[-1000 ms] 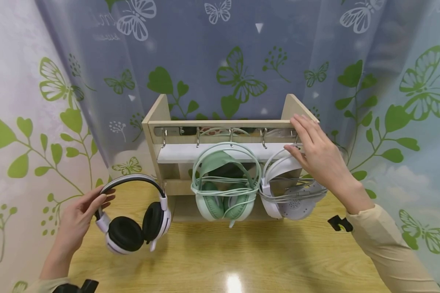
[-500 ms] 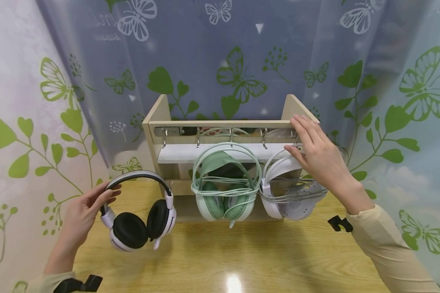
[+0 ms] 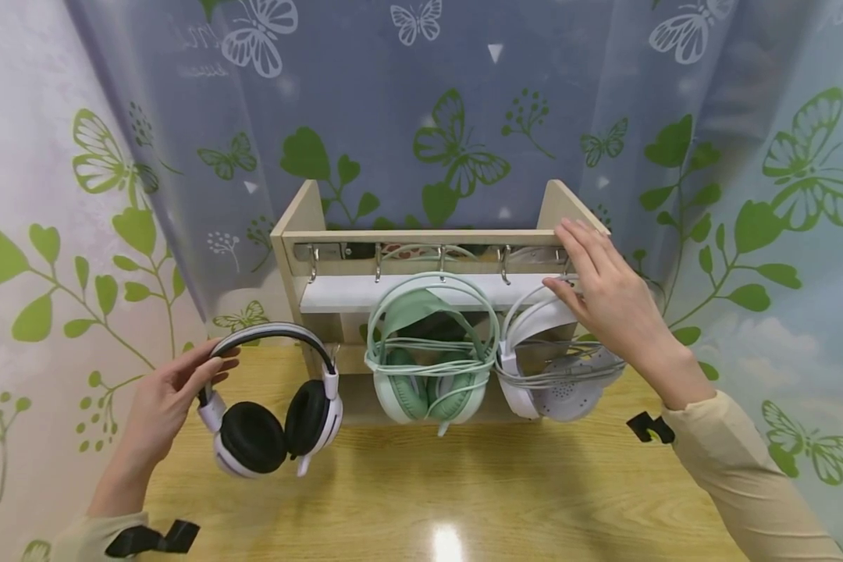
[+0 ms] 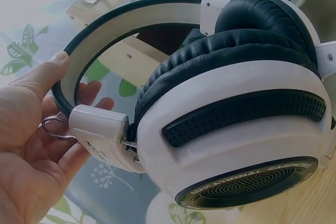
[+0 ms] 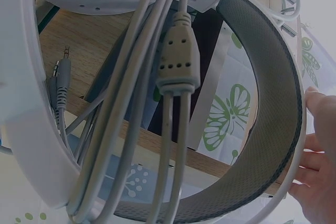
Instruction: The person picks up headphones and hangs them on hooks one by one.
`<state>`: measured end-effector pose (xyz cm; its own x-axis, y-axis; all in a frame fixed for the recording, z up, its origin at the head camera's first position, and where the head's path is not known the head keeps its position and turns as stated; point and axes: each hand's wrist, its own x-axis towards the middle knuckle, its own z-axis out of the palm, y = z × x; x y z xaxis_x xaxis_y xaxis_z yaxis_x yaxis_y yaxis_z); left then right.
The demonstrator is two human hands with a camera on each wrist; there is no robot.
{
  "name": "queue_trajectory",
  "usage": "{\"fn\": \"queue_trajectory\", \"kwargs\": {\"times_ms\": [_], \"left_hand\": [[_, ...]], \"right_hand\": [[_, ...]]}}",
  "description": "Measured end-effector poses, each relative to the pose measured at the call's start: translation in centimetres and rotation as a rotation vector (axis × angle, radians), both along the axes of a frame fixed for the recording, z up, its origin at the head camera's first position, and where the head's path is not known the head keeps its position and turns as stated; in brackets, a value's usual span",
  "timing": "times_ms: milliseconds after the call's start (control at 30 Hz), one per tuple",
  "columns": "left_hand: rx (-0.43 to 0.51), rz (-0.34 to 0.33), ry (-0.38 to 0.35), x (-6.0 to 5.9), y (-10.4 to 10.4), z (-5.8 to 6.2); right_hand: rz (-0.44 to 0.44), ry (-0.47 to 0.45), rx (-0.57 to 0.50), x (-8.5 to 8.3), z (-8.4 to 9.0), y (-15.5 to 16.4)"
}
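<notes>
White headphones with black ear pads (image 3: 253,437) hang from my left hand (image 3: 161,406), whose thumb and fingers pinch the headband on its left side. The left wrist view shows the same headphones (image 4: 231,93) close up, with the thumb on the outside of the band. To their right stands a wooden rack (image 3: 297,297) with metal hooks (image 3: 314,265). My right hand (image 3: 614,300) rests with extended fingers on the rack's top right corner. Beneath it hang white headphones with grey cords (image 3: 520,382); their padded headband (image 5: 268,87) passes beside my right fingers in the right wrist view.
Green headphones (image 3: 407,390) with a wound cord hang from the middle of the rack. A white shelf (image 3: 337,295) lies behind the hooks. The wooden tabletop (image 3: 393,492) extends in front, and a butterfly-print curtain (image 3: 365,101) surrounds the back and sides.
My left hand has moved the black-and-white headphones a little to the right and up, closer to the rack's left side. My right hand has stayed on the rack's corner.
</notes>
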<state>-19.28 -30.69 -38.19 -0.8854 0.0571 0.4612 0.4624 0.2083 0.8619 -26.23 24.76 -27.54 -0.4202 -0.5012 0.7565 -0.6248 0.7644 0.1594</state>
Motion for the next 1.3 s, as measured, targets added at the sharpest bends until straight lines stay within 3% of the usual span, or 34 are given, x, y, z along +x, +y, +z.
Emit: {"fn": "queue_trajectory", "kwargs": {"times_ms": [933, 1300], "left_hand": [[0.012, -0.072, 0.027, -0.8, 0.9, 2.3], [-0.128, -0.003, 0.017, -0.8, 1.4, 3.5]], "right_hand": [[-0.004, 0.011, 0.012, 0.0, 0.1, 0.0], [0.0, 0.007, 0.01, 0.0, 0.0, 0.0]]}}
